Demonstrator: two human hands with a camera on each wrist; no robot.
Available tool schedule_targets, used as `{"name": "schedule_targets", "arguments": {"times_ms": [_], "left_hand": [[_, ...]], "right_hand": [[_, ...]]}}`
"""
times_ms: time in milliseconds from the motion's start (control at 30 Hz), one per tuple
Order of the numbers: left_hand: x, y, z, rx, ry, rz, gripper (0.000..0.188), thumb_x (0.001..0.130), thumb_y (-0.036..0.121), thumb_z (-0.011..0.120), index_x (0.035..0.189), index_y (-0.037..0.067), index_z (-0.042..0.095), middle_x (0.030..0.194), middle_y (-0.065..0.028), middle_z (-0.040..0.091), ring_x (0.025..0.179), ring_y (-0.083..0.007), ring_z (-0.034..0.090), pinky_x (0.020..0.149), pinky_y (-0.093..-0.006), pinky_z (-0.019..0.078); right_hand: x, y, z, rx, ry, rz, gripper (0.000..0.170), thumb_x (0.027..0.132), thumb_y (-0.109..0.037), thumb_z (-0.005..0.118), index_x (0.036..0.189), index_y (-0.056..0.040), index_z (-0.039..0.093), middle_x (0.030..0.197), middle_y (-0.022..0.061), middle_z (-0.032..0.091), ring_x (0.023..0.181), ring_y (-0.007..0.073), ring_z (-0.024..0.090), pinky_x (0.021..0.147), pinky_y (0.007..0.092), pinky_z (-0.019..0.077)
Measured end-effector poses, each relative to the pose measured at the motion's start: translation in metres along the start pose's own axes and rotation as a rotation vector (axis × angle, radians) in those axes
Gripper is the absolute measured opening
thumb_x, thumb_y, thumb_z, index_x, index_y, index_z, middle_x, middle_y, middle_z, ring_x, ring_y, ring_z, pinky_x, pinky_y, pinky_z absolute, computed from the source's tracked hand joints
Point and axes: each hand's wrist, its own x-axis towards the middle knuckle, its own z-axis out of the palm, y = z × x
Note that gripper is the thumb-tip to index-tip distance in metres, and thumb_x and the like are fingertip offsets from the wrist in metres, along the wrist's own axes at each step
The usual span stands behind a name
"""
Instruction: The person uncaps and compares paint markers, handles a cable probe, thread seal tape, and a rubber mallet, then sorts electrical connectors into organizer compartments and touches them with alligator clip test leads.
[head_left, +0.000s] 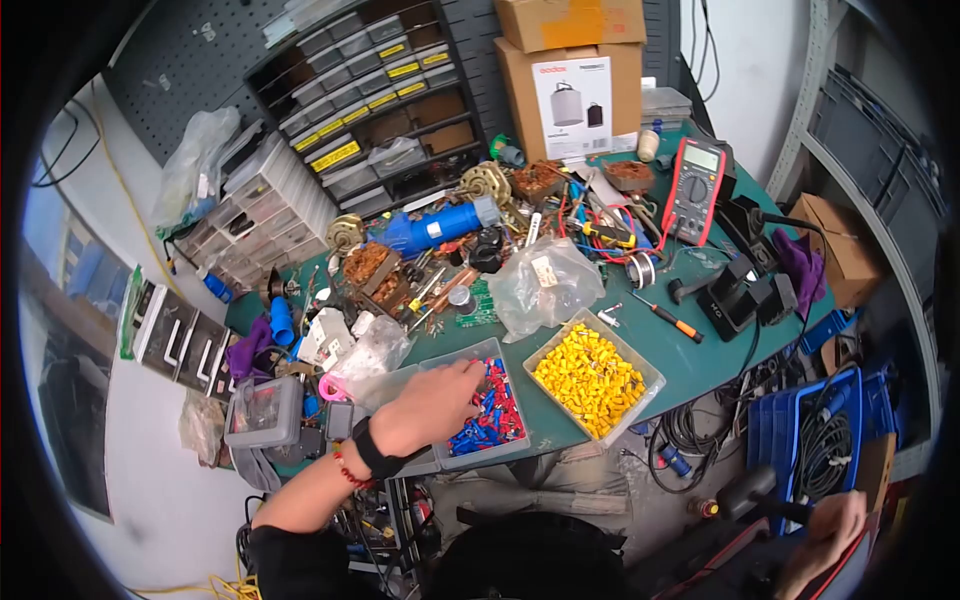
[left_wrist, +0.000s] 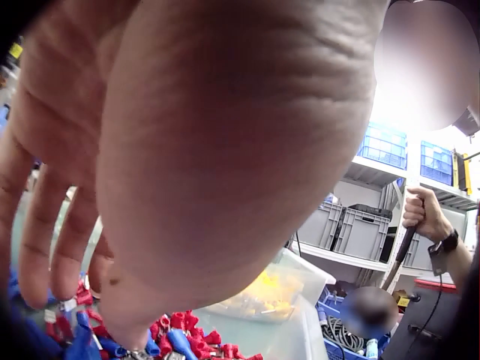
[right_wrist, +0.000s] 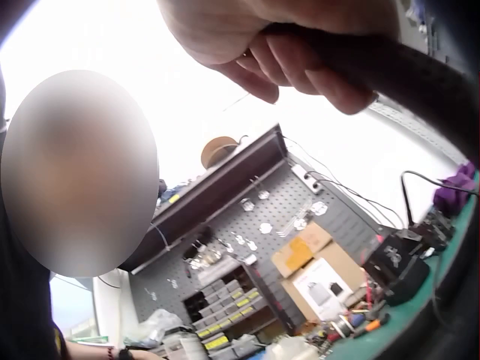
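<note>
My left hand (head_left: 430,405) reaches into a clear bin (head_left: 455,462) of red and blue terminals (head_left: 490,415). Seen from the left wrist, this hand (left_wrist: 217,157) has its fingers loosely extended, with the thumb tip down at the terminals (left_wrist: 180,341); whether it pinches one is unclear. Off to the lower right, my right hand (head_left: 835,525) grips the handle of a black-headed tool (head_left: 748,492). In the right wrist view the fingers of the right hand (right_wrist: 292,52) curl round a thick dark handle (right_wrist: 420,75).
A bin of yellow terminals (head_left: 590,380) is right of the red and blue ones. Behind are a plastic bag (head_left: 545,290), loose parts and a blue cylinder (head_left: 440,228). A screwdriver (head_left: 675,320) and multimeter (head_left: 695,190) lie rightward; blue crates (head_left: 790,440) stand below the table.
</note>
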Motion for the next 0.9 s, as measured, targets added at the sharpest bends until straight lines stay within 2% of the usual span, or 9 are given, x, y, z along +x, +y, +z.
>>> {"name": "schedule_targets", "arguments": {"times_ms": [33,133,233,400,567,633,700,833,900], "left_hand": [[-0.002,0.003,-0.004,0.002,-0.005,0.013,0.037,0.083,0.017,0.069,0.11,0.002,0.048,0.107,-0.0161,0.057,0.099,-0.0391,0.058,0.08,-0.0472,0.0482],[-0.01,0.005,-0.011,0.014,0.122,-0.037,0.037,0.087,0.026,0.066,0.112,0.004,0.049,0.106,-0.0171,0.057,0.098,-0.0399,0.058,0.08,-0.0471,0.0483],[-0.013,0.008,-0.006,-0.046,0.091,-0.033,0.039,0.087,0.028,0.066,0.111,0.002,0.049,0.106,-0.0175,0.057,0.097,-0.0405,0.058,0.079,-0.0476,0.0486],[-0.002,-0.004,0.022,-0.032,0.101,0.024,0.049,0.084,0.032,0.069,0.116,0.0,0.049,0.111,-0.0212,0.054,0.099,-0.0417,0.057,0.083,-0.0476,0.0491],[-0.002,-0.002,0.025,-0.031,0.078,0.092,0.056,0.081,0.033,0.072,0.119,-0.001,0.047,0.114,-0.0203,0.052,0.106,-0.0403,0.054,0.085,-0.0464,0.0483],[-0.004,0.009,0.01,-0.059,-0.027,-0.001,0.059,0.081,0.025,0.073,0.121,-0.007,0.044,0.127,-0.0288,0.048,0.117,-0.0436,0.05,0.095,-0.0455,0.0461],[-0.007,0.012,0.005,-0.038,-0.022,0.028,0.059,0.081,0.027,0.074,0.12,-0.006,0.045,0.122,-0.026,0.05,0.115,-0.0428,0.051,0.093,-0.0457,0.0465],[-0.008,0.013,-0.003,-0.049,0.001,-0.003,0.057,0.08,0.028,0.074,0.119,-0.004,0.046,0.111,-0.0209,0.052,0.106,-0.0406,0.054,0.087,-0.0464,0.0471],[-0.011,0.01,0.001,-0.068,0.0,-0.044,0.058,0.079,0.027,0.075,0.119,-0.004,0.046,0.112,-0.0218,0.052,0.105,-0.0405,0.054,0.086,-0.0455,0.0478]], "right_hand": [[0.004,-0.017,0.01,-0.035,-0.16,-0.132,0.018,0.094,-0.018,0.051,0.083,-0.005,0.047,0.069,0.0011,0.042,0.062,0.0078,0.043,0.059,0.021,0.0333],[0.003,0.007,0.049,-0.248,0.057,-0.238,0.018,0.086,-0.01,0.057,0.074,-0.0014,0.047,0.068,0.0071,0.048,0.07,0.0155,0.049,0.071,0.0304,0.0404],[-0.001,0.117,0.046,-0.47,0.244,0.071,0.043,0.093,-0.018,0.064,0.058,-0.0085,0.041,0.052,-0.0057,0.033,0.049,0.0049,0.029,0.048,0.0225,0.0247],[-0.014,0.251,0.024,-0.362,0.066,-0.049,0.052,0.09,-0.015,0.067,0.057,-0.0114,0.028,0.056,-0.0067,0.027,0.054,0.0049,0.023,0.049,0.0266,0.0161],[0.015,0.116,0.029,-0.053,0.135,0.422,0.037,0.085,-0.014,0.07,0.06,-0.0163,0.042,0.05,-0.0071,0.034,0.039,0.004,0.031,0.038,0.0241,0.0208],[0.017,0.031,0.042,-0.064,0.148,0.291,0.028,0.089,-0.014,0.064,0.07,-0.012,0.044,0.051,-0.0064,0.032,0.038,0.0047,0.028,0.038,0.0227,0.0211],[0.018,-0.025,0.051,-0.252,-0.038,-0.198,0.032,0.089,-0.025,0.062,0.074,-0.005,0.042,0.064,0.0033,0.041,0.054,0.011,0.041,0.05,0.0261,0.0345],[-0.001,0.009,0.056,-0.247,-0.121,-0.272,0.029,0.086,-0.024,0.063,0.076,-0.0046,0.044,0.07,0.0083,0.049,0.063,0.0157,0.051,0.059,0.0308,0.0465],[-0.025,0.092,0.035,-0.17,-0.006,0.234,0.026,0.091,-0.022,0.064,0.078,-0.005,0.049,0.067,0.005,0.053,0.055,0.0128,0.05,0.052,0.0305,0.0452]]}}
